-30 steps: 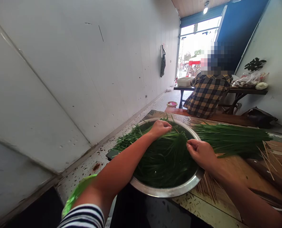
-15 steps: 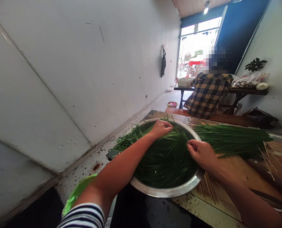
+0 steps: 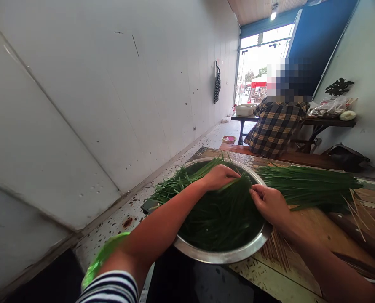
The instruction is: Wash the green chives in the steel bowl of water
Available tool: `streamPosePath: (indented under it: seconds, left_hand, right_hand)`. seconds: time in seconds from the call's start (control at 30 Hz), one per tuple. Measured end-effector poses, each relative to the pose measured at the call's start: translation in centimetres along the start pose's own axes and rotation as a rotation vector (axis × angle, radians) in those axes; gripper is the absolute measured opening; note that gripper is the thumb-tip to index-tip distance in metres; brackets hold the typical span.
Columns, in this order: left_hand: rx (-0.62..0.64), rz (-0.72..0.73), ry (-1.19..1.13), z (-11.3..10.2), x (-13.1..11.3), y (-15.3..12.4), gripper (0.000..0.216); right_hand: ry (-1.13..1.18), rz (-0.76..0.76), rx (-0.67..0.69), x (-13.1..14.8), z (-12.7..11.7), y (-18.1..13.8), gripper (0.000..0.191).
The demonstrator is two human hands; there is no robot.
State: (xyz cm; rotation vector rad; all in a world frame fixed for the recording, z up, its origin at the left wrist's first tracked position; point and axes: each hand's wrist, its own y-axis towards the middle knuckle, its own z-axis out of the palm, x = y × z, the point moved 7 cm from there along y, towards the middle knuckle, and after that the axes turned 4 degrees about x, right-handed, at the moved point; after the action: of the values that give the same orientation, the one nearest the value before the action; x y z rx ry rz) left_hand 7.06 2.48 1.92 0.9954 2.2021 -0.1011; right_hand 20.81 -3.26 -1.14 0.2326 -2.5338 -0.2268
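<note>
A wide steel bowl on the table holds a heap of long green chives. My left hand reaches over the bowl with its fingers closed on a bunch of chive leaves at the far side. My right hand is at the bowl's right rim, fingers pinched on chive leaves. More chives lie in a long bundle on the table to the right of the bowl.
Thin bamboo skewers lie at the right of the wooden table, more skewers under the bowl's edge. A person in a plaid shirt sits ahead at another table. A white wall runs along the left.
My left hand has shifted a little to the right, pulling the chive bunch toward my right hand. My right hand has stayed in place.
</note>
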Motion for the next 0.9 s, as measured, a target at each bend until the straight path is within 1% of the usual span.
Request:
streamPosePath:
  seconds: [0.03, 0.07, 0.1, 0.17, 0.2, 0.23, 0.3, 0.37, 0.43, 0.5, 0.6, 0.67, 0.77, 0.9]
  left_hand:
    - [0.022, 0.019, 0.021, -0.2, -0.4, -0.1, 0.025]
    - [0.008, -0.002, 0.046, -0.6, -0.3, -0.2, 0.027]
    - [-0.037, -0.060, 0.077, -1.3, 0.2, -0.2, 0.028]
    - [-0.157, -0.225, 0.151, -2.5, 1.8, -0.5, 0.030]
    - [-0.199, -0.295, 0.188, -2.9, 2.6, -0.6, 0.029]
    - [-0.215, -0.341, 0.220, -3.0, 3.3, -0.6, 0.028]
    - [-0.172, -0.361, 0.270, -2.5, 4.0, -0.4, 0.024]
    - [-0.096, -0.359, 0.316, -1.7, 4.2, -0.2, 0.021]
    - [-0.041, -0.371, 0.351, -1.0, 4.4, -0.1, 0.019]
    - [-0.013, -0.389, 0.345, -0.6, 4.7, -0.1, 0.018]
    - [0.004, -0.393, 0.301, 0.0, 5.2, 0.1, 0.019]
    - [0.001, -0.387, 0.289, 0.3, 5.4, 0.3, 0.022]
    - [-0.002, -0.381, 0.293, 0.7, 5.2, 0.7, 0.022]
    - [0.031, -0.392, 0.299, 1.0, 4.5, 0.9, 0.019]
  right_hand:
    - [0.003, 0.003, -0.007, -0.1, 0.0, 0.0, 0.032]
    - [0.004, 0.006, -0.011, -0.1, 0.0, 0.0, 0.032]
    - [0.003, 0.005, -0.012, -0.1, -0.1, 0.0, 0.031]
    - [-0.006, -0.020, 0.001, 0.2, -0.1, -0.2, 0.028]
    - [-0.007, -0.052, 0.022, 0.5, -0.1, -0.3, 0.026]
    - [-0.003, -0.100, 0.056, 1.0, -0.1, -0.5, 0.024]
    - [0.010, -0.214, 0.137, 2.2, 0.0, -1.0, 0.021]
    - [0.013, -0.274, 0.181, 3.0, -0.2, -1.4, 0.020]
    - [0.000, -0.240, 0.157, 2.9, -0.5, -1.3, 0.021]
    - [-0.031, -0.156, 0.103, 2.2, -0.8, -0.9, 0.023]
    - [-0.099, -0.034, 0.045, 1.1, -1.0, -0.4, 0.026]
    - [-0.145, 0.016, 0.038, 0.6, -1.0, -0.1, 0.026]
    - [-0.187, 0.038, 0.048, 0.4, -0.8, 0.0, 0.026]
    - [-0.202, 0.032, 0.044, 0.3, -0.6, 0.0, 0.025]
